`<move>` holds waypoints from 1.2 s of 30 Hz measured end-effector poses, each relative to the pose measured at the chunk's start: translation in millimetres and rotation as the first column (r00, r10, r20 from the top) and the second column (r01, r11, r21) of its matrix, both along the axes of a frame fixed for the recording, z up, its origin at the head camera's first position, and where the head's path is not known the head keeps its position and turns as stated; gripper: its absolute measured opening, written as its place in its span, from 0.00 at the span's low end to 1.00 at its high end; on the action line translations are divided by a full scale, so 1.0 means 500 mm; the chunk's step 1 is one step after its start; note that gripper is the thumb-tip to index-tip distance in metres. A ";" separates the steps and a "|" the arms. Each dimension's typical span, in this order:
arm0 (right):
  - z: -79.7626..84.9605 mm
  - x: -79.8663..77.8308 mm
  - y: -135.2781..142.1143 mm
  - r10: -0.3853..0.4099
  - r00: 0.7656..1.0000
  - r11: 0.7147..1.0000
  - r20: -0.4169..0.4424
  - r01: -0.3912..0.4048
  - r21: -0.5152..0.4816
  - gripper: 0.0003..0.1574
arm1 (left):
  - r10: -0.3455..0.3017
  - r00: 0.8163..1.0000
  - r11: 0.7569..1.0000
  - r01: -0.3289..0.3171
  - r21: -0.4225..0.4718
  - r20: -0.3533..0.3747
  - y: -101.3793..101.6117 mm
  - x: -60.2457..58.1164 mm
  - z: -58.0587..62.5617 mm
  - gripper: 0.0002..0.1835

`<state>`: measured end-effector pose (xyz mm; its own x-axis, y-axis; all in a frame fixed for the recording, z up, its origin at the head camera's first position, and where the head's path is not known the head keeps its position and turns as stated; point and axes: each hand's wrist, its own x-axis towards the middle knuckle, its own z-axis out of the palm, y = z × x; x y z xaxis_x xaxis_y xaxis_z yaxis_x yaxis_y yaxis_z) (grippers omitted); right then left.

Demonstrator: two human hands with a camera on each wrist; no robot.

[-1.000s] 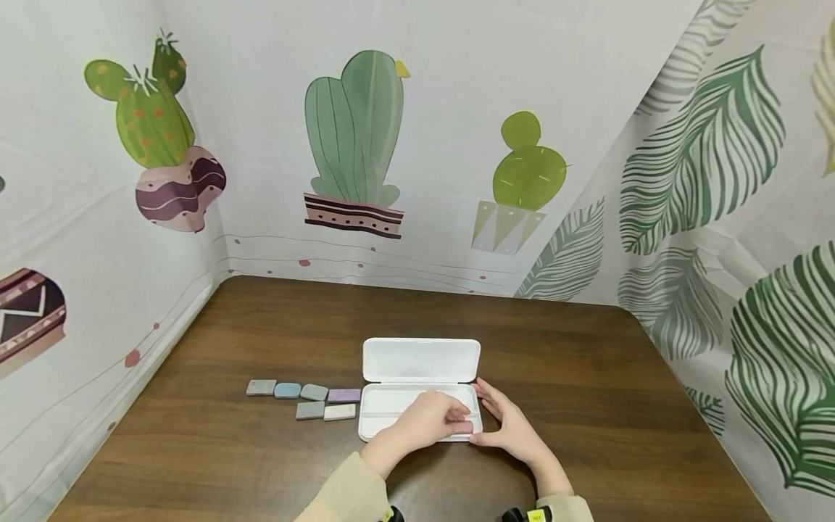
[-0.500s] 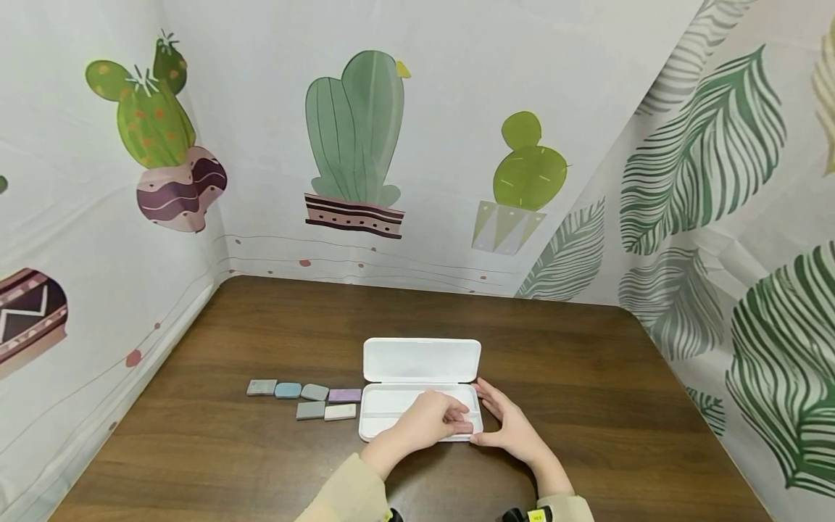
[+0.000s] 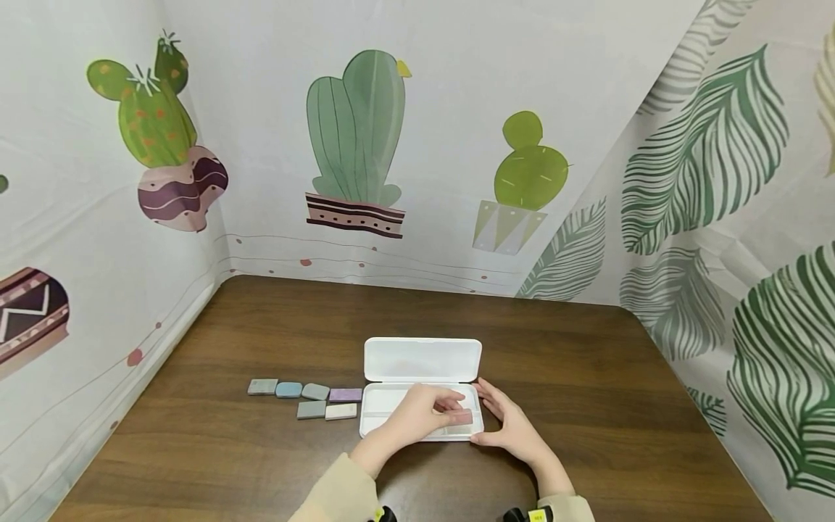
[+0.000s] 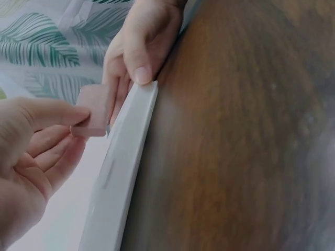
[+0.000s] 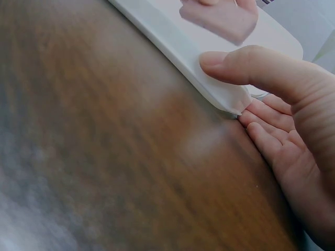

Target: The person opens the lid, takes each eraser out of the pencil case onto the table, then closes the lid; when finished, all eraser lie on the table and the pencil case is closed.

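Observation:
Between thumb and fingers, my left hand (image 3: 420, 413) pinches a pink eraser (image 3: 462, 417), a small rectangular block. It is over the right part of a white pencil case (image 3: 381, 401), whose lid (image 3: 422, 359) stands open at the back. In the left wrist view the eraser (image 4: 93, 111) is raised above the case's edge. My right hand (image 3: 512, 429) holds the right end of the case, with the thumb at the front corner and the fingers along the side. The right wrist view shows that thumb (image 5: 225, 65) on the case's front rim (image 5: 183, 63).
Left of the case lie several small blocks in two rows: a purple one (image 3: 345, 395), a white one (image 3: 341, 412), a blue one (image 3: 288, 390) and grey ones (image 3: 311, 410). The brown table (image 3: 554, 348) meets a patterned cloth (image 3: 450, 145) behind.
My left hand has lifted slightly up and back within the case, and the pink eraser now shows in its fingers. The right hand and the case have stayed put.

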<state>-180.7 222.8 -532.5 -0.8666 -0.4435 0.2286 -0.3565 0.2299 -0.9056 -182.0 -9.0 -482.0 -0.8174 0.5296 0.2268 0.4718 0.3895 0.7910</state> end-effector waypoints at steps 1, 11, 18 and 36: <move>0.000 0.000 0.000 0.000 1.000 1.000 0.001 0.000 0.001 0.59 | -0.003 1.000 1.000 0.003 0.011 0.002 -0.005 -0.001 0.000 0.16; -0.004 -0.001 0.003 -0.005 1.000 1.000 0.007 0.005 0.003 0.60 | -0.059 0.998 0.996 0.060 0.065 -0.019 -0.093 -0.015 0.009 0.17; -0.005 -0.002 0.003 0.001 1.000 1.000 -0.007 -0.001 0.001 0.60 | -0.070 0.996 0.996 0.067 0.064 0.050 -0.181 -0.031 0.012 0.17; 0.003 -0.001 0.000 -0.020 1.000 0.999 0.019 0.020 0.025 0.61 | 0.130 0.985 0.990 -0.135 0.037 0.114 -0.398 -0.024 0.014 0.19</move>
<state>-181.1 222.6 -531.2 -0.8795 -0.4316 0.2004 -0.3339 0.2596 -0.9062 -193.9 -208.0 -475.2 -0.9012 0.4060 0.1517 0.3265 0.4058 0.8537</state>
